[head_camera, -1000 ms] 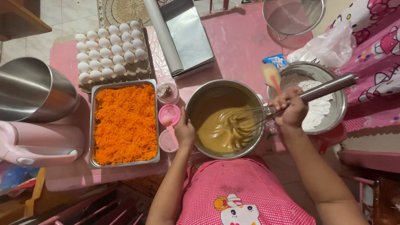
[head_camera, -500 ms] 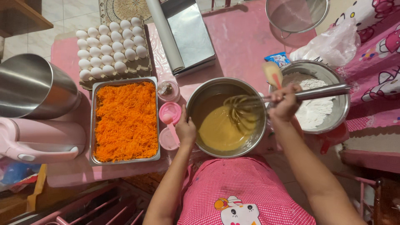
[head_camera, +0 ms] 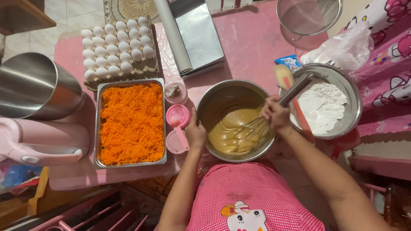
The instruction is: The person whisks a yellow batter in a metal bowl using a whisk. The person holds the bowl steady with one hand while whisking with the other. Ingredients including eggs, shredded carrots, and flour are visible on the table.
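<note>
- While you look down, your right hand [head_camera: 274,114] has its grip wrapped tight round the steel handle of the whisk [head_camera: 265,117], whose wires sit in the tan batter [head_camera: 233,132].
- That batter lies in the mixing bowl [head_camera: 227,96], a round steel one standing on the pink table [head_camera: 252,47] right in front of your pink checked apron [head_camera: 252,196].
- Your left hand [head_camera: 195,132] rests on the bowl's left rim, fingers curled over the edge in a narrow grip that steadies it.
- Just right of the mixing bowl stands a second steel bowl [head_camera: 353,92] with white flour [head_camera: 323,105], and a spatula [head_camera: 289,92] with a pale blade and red handle leans across its near side.
- To your left sits a steel tray of grated carrot [head_camera: 130,124], with a carton of white eggs [head_camera: 117,49] behind it.
- Between tray and mixing bowl lie small pink measuring cups [head_camera: 177,128].
- A large steel pot [head_camera: 36,87] stands at the far left of the table.
</note>
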